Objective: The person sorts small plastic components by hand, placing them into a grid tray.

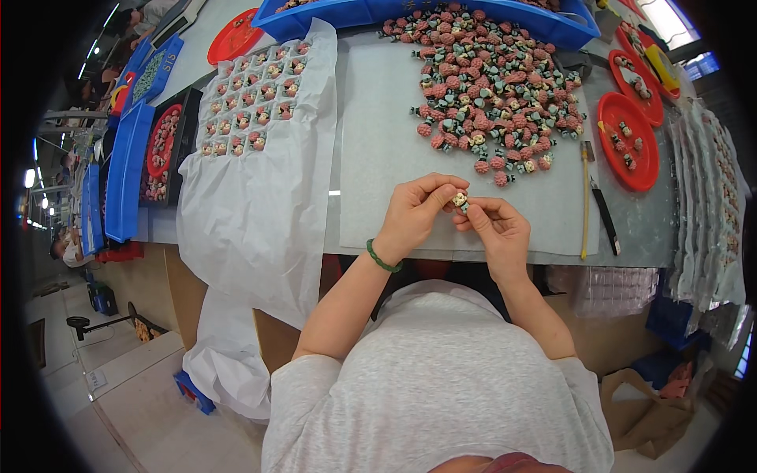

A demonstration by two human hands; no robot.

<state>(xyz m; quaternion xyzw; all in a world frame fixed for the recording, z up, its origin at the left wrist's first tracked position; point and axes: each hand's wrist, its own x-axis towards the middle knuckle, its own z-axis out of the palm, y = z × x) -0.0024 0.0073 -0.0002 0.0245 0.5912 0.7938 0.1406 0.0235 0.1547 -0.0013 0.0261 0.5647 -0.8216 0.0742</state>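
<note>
Seen from the head camera, the left hand (412,214) and right hand (497,229) are pinching one small pink-and-cream toy figurine (460,200) between their fingertips, above the grey table mat (378,158), near a heap of matching pink figurines (497,87).

The figurine (460,200) in the fingers is cream and teal, and a green bracelet (382,258) rings the left wrist. At twelve o'clock the pile (493,83) is mostly pink with teal and cream specks, on a grey mat (378,158). The bin (378,14) is blue, the plates (635,146) at two o'clock red, the sheet (260,197) at ten o'clock white.
</note>
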